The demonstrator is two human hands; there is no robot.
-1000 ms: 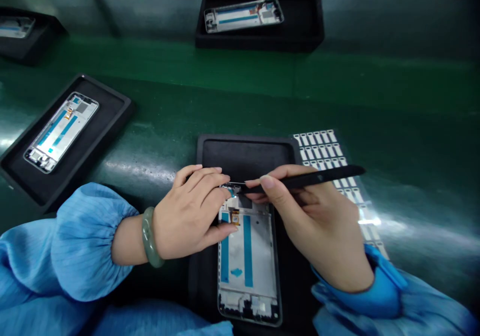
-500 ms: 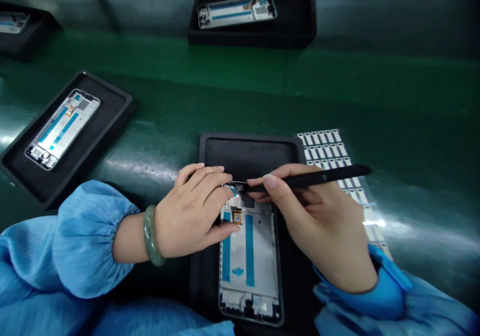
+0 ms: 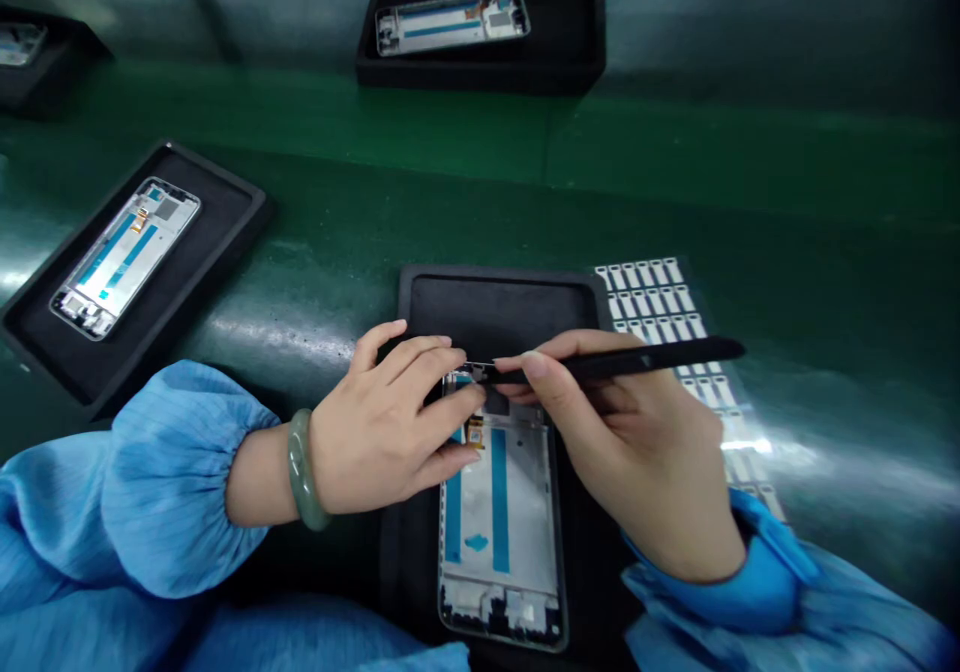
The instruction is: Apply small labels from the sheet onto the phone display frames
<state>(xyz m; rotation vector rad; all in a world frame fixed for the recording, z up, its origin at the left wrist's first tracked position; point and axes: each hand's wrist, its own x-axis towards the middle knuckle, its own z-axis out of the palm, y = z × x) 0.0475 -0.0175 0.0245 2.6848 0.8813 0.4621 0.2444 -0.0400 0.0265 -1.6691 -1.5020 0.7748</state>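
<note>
A phone frame (image 3: pixel 525 512) with blue strips and a small orange flex connector (image 3: pixel 475 433) lies in a black tray (image 3: pixel 502 302) in front of me. My left hand (image 3: pixel 397 417) rests over its upper left part, fingers stretched and apart, the fingertips touching the frame's top area. Pinched in my right hand (image 3: pixel 615 422) are black tweezers (image 3: pixel 660 354), their tips pointing left at the frame's top edge beside my left fingertips. What lies right at the tips is partly hidden by my fingers.
A sheet of white stickers (image 3: pixel 656 302) lies right of the tray, partly under my right hand. Another black tray (image 3: pixel 217 222) with a phone frame (image 3: pixel 127 257) sits at left. Farther back are a tray (image 3: pixel 570 32) holding a frame and another tray (image 3: pixel 71 62) at far left.
My left index finger has shifted right and down over the frame's top, and the left fingers have spread slightly. Both far trays have slid left. The tweezers stay nearly in place.
</note>
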